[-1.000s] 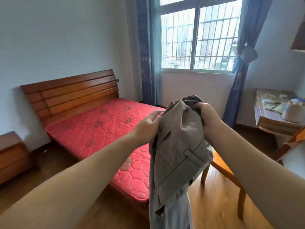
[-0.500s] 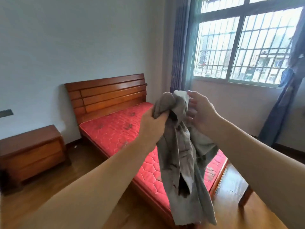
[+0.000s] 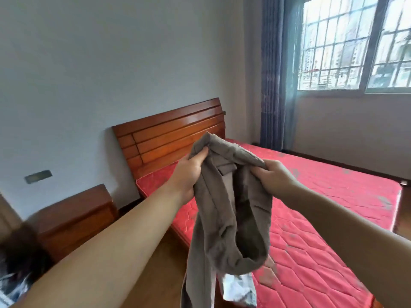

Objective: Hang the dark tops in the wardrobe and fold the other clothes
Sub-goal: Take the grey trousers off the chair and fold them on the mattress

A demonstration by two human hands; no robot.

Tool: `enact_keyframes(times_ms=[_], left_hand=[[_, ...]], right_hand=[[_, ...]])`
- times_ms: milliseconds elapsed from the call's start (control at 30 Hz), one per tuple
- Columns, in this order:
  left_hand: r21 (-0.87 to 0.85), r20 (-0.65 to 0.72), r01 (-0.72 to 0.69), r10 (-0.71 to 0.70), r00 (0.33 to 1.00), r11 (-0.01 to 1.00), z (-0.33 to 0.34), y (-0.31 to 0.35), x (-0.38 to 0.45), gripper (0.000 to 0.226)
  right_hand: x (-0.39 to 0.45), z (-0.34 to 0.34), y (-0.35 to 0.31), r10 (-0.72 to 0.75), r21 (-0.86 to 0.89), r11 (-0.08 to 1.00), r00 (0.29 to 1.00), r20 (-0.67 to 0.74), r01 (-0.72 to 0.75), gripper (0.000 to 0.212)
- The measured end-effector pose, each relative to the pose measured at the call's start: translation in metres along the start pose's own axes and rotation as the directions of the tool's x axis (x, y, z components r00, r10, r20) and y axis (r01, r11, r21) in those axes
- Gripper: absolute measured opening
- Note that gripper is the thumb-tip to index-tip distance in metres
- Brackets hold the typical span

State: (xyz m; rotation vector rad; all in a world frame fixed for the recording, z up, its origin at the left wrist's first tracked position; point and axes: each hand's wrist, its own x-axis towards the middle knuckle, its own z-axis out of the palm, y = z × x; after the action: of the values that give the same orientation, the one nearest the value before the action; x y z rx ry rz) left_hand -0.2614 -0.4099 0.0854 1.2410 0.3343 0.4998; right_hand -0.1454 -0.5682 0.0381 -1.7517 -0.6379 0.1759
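Observation:
A grey-brown pair of trousers [image 3: 224, 210] hangs in the air in front of me, over the near side of the bed. My left hand [image 3: 189, 172] grips one side of its waistband and my right hand [image 3: 274, 177] grips the other side, so the waist gapes open between them. A pocket flap shows just below the top edge. The legs drop down out of the frame. A pale patterned cloth [image 3: 239, 290] shows behind the trousers' lower part. No wardrobe is in view.
A wooden bed with a bare red mattress [image 3: 329, 207] and slatted headboard [image 3: 173, 134] fills the middle. A wooden bedside cabinet [image 3: 75, 216] stands at left by the wall. A barred window [image 3: 355, 45] with a blue curtain [image 3: 272, 72] is at right. Dark clothes [image 3: 13, 270] lie at the lower left.
My view has swung left, bringing the bed and cabinet nearer. My hands have moved apart along the waistband and the trousers now hang open between them.

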Motion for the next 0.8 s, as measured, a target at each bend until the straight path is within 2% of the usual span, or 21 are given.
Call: enact_keyframes(times_ms=[100, 200, 267, 333, 400, 467, 500, 567, 600, 633, 667, 700, 733, 800], left_hand=[[0.210, -0.005, -0.016, 0.018, 1.000, 0.978, -0.033, 0.008, 0.049, 0.024], [0.379, -0.151, -0.026, 0.090, 0.984, 0.925, -0.060, 0.019, 0.092, 0.024], [0.459, -0.176, -0.033, 0.127, 0.976, 0.888, -0.080, 0.030, 0.120, 0.032], [0.547, -0.023, -0.052, 0.077, 0.997, 0.836, -0.099, 0.040, 0.150, 0.050], [0.666, 0.148, -0.051, -0.065, 0.987, 0.744, -0.116, 0.044, 0.181, 0.072], [0.823, 0.205, -0.093, -0.140, 0.969, 0.560, -0.138, 0.047, 0.220, 0.086], [0.903, 0.207, -0.137, -0.132, 0.969, 0.408, -0.147, 0.047, 0.237, 0.080], [0.976, 0.192, -0.178, -0.100, 0.976, 0.128, -0.171, 0.046, 0.273, 0.046], [0.985, 0.172, -0.171, -0.076, 0.982, 0.027, -0.186, 0.048, 0.292, 0.026], [0.987, 0.154, -0.156, -0.040, 0.987, -0.032, -0.199, 0.048, 0.311, 0.012], [0.989, 0.142, -0.142, 0.002, 0.990, -0.051, -0.212, 0.048, 0.332, 0.011], [0.992, 0.123, -0.122, 0.042, 0.991, -0.028, -0.220, 0.048, 0.351, 0.015], [0.993, 0.105, -0.110, 0.081, 0.991, 0.049, -0.224, 0.048, 0.369, 0.018], [0.939, 0.066, -0.106, 0.131, 0.989, 0.328, -0.218, 0.050, 0.404, 0.020]], right_hand=[[0.068, 0.000, 0.011, -0.009, 0.029, 0.999, 0.988, -0.154, 0.014, 0.023], [0.128, -0.003, 0.011, 0.140, 0.161, 0.982, 0.947, -0.288, -0.097, 0.027], [0.163, -0.002, 0.010, 0.216, 0.226, 0.962, 0.930, -0.298, -0.151, 0.032], [0.193, 0.004, 0.005, 0.221, 0.242, 0.958, 0.928, -0.300, -0.150, 0.041], [0.217, 0.015, -0.001, 0.199, 0.256, 0.959, 0.937, -0.288, -0.125, 0.046], [0.243, 0.031, -0.005, 0.141, 0.189, 0.978, 0.937, -0.321, -0.083, 0.044], [0.250, 0.032, -0.006, 0.116, 0.139, 0.988, 0.933, -0.342, -0.071, 0.043], [0.262, 0.032, -0.006, 0.086, 0.035, 0.996, 0.921, -0.381, -0.078, 0.042], [0.270, 0.033, -0.004, 0.092, 0.006, 0.995, 0.911, -0.403, -0.098, 0.043], [0.279, 0.033, -0.002, 0.111, -0.007, 0.992, 0.901, -0.420, -0.125, 0.042], [0.287, 0.033, 0.000, 0.146, -0.020, 0.985, 0.891, -0.431, -0.171, 0.041], [0.294, 0.034, 0.001, 0.186, -0.034, 0.974, 0.878, -0.440, -0.223, 0.036], [0.300, 0.035, 0.003, 0.221, -0.053, 0.961, 0.867, -0.446, -0.272, 0.030], [0.308, 0.041, 0.004, 0.239, -0.145, 0.931, 0.861, -0.450, -0.334, 0.015]])
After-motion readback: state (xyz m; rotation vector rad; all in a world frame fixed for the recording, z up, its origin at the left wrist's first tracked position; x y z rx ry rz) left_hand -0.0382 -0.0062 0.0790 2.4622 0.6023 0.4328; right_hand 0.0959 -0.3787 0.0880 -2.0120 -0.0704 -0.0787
